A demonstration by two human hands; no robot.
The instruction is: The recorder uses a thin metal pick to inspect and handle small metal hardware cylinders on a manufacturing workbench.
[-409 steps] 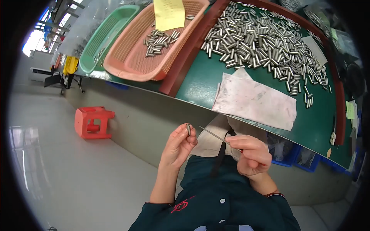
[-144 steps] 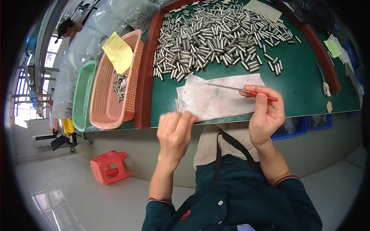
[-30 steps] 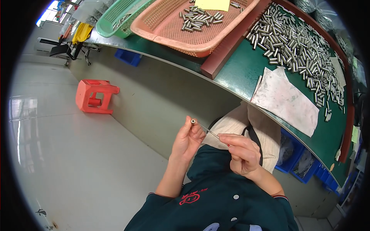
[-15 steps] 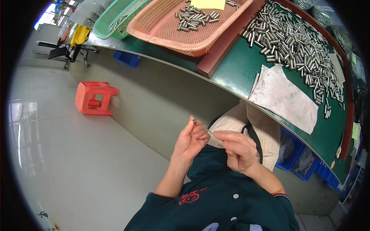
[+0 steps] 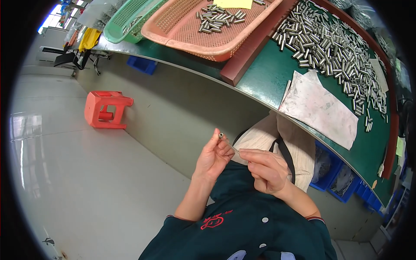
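Note:
My left hand (image 5: pixel 213 154) pinches a small metal tube (image 5: pixel 220 136) upright between thumb and fingertips, in front of my chest and below the table edge. My right hand (image 5: pixel 266 169) is closed on a thin metal rod (image 5: pixel 236 151) whose tip points into the tube's lower end. Both hands are close together, almost touching. On the green table (image 5: pixel 268 82) above lies a heap of several similar metal tubes (image 5: pixel 333 47) and a stained white cloth (image 5: pixel 320 108).
An orange mesh basket (image 5: pixel 203 37) with several tubes and a yellow paper stands left of a dark red wooden bar (image 5: pixel 255 47). A green basket (image 5: pixel 130 21) lies further left. A red stool (image 5: pixel 106 109) stands on the grey floor. Blue bins (image 5: pixel 338 182) sit under the table.
Since a few seconds ago my hands have come down from the table top to my chest. In the last second they stay together, with the tube and rod shifting only slightly.

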